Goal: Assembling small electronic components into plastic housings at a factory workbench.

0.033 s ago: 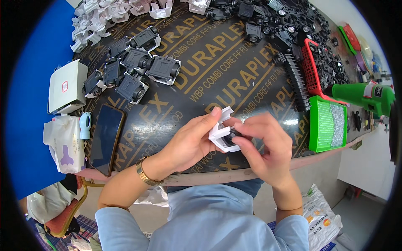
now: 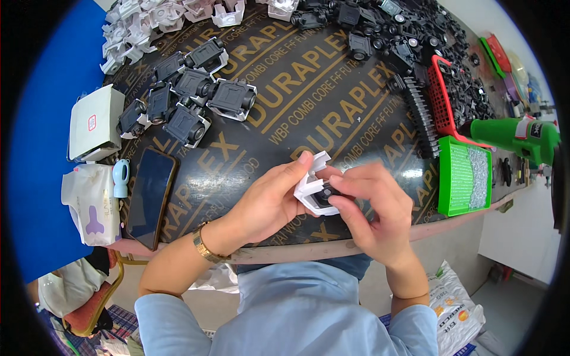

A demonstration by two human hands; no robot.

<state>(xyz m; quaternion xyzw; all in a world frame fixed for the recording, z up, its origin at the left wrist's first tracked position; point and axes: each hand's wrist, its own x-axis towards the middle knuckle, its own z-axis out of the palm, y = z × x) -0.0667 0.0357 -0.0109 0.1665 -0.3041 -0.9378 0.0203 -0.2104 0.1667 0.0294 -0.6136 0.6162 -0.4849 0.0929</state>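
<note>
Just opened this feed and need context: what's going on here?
A person is working on one piece with both hands. The left hand holds a white plastic shell; the right hand has its thumb and fingertips at a black part inside it, grip unclear. Black-and-white assemblies lie grouped ahead to the left, with loose white shells piled beyond.

Fisheye view from the head, steeply downward, near above left hand [image 2: 267, 200], right hand [image 2: 383, 212] and table [image 2: 270, 145].
</note>
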